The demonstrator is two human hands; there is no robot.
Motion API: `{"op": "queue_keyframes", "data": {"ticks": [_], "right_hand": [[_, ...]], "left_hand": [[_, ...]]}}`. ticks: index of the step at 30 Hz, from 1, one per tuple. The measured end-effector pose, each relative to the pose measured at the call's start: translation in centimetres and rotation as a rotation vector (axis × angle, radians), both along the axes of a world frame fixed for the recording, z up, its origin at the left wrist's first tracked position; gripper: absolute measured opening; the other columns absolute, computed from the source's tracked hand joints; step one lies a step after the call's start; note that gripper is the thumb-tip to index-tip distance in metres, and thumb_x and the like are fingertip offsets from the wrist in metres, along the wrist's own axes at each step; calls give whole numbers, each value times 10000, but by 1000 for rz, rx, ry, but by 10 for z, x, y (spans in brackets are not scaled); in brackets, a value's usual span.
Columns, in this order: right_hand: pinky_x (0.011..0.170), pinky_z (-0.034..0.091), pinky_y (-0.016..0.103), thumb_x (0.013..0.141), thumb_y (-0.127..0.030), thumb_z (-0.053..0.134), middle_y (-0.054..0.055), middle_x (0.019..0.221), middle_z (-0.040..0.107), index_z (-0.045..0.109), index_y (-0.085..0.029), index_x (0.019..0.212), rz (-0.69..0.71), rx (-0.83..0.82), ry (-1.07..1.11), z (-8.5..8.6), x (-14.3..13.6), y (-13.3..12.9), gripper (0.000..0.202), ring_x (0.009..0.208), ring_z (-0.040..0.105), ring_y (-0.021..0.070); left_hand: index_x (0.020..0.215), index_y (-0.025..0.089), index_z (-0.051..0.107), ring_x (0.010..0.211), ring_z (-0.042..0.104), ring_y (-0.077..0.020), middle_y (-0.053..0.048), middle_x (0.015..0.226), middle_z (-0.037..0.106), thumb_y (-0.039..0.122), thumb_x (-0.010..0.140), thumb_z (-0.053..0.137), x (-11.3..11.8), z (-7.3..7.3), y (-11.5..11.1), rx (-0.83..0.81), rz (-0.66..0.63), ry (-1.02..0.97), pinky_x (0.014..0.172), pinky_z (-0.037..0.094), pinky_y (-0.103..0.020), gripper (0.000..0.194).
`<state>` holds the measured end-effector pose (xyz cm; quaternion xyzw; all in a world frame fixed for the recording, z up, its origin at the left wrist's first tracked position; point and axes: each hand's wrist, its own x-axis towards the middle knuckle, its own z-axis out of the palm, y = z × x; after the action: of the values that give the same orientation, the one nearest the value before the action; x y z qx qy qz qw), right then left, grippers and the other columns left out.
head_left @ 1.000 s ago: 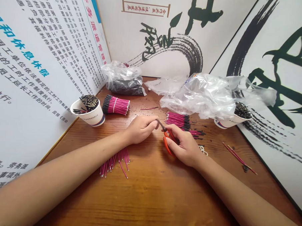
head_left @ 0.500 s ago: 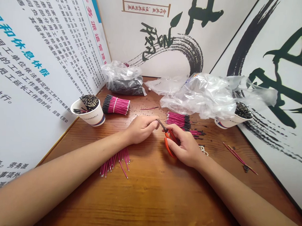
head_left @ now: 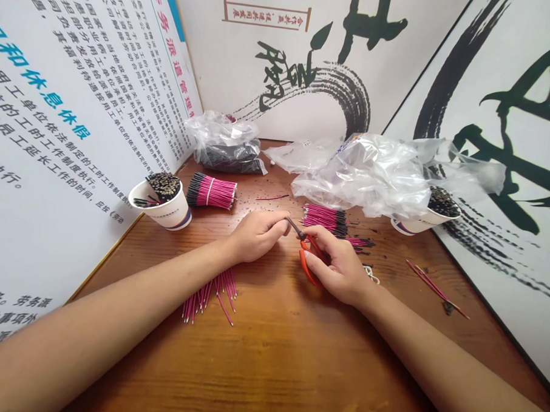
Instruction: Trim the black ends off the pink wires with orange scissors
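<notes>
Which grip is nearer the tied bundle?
Left. The left grip sits just right of the bundle, toward the camera; the right grip, on the scissors, is farther right.

The brown wooden counter (head_left: 268,363) carries a left cup (head_left: 172,216), a right cup (head_left: 413,226), a far left bag (head_left: 229,146) and a far right bag (head_left: 370,174). Banded wires (head_left: 218,192) lie left, stacked wires (head_left: 320,218) and white string (head_left: 371,274) right, loose pink wires (head_left: 206,300) at near left.

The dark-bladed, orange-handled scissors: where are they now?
In the head view, the scissors are just right of centre, in the right hand's grip, their blades pointing to the left hand.
</notes>
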<state>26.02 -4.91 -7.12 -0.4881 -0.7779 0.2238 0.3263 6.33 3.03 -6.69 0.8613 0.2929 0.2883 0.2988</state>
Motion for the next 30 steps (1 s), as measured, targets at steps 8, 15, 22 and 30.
{"op": "queue_keyframes", "data": {"ticks": [8, 15, 22, 30], "right_hand": [[510, 280, 231, 858, -270, 552, -80, 575, 479, 547, -196, 1016, -7, 20, -19, 0, -2, 0, 175, 486, 398, 90], [517, 283, 230, 877, -285, 553, -73, 592, 509, 552, -196, 1019, -37, 16, -43, -2, -2, 2, 168, 495, 415, 92], [542, 294, 232, 908, -281, 517, -63, 620, 512, 552, -189, 1073, -33, -9, -42, -3, -1, 3, 192, 532, 439, 104], [541, 296, 228, 912, -285, 523, -73, 610, 496, 544, -188, 1048, -20, 8, -30, -2, -2, 3, 168, 519, 416, 96]], "left_hand": [[703, 154, 549, 635, 518, -125, -2, 650, 570, 283, 926, 322, 0, 0, 0, -11, -5, -3, 649, 394, -242, 343], [697, 155, 544, 617, 495, -118, 8, 628, 537, 284, 928, 320, 0, 0, 0, 6, 1, 2, 632, 376, -238, 346], [708, 152, 543, 632, 498, -120, 4, 645, 545, 298, 932, 319, 0, 0, 0, -10, 0, 8, 649, 376, -243, 349], [701, 154, 528, 628, 486, -117, 10, 636, 528, 297, 930, 321, 0, 0, 0, -12, -4, 3, 646, 364, -240, 341]]}}
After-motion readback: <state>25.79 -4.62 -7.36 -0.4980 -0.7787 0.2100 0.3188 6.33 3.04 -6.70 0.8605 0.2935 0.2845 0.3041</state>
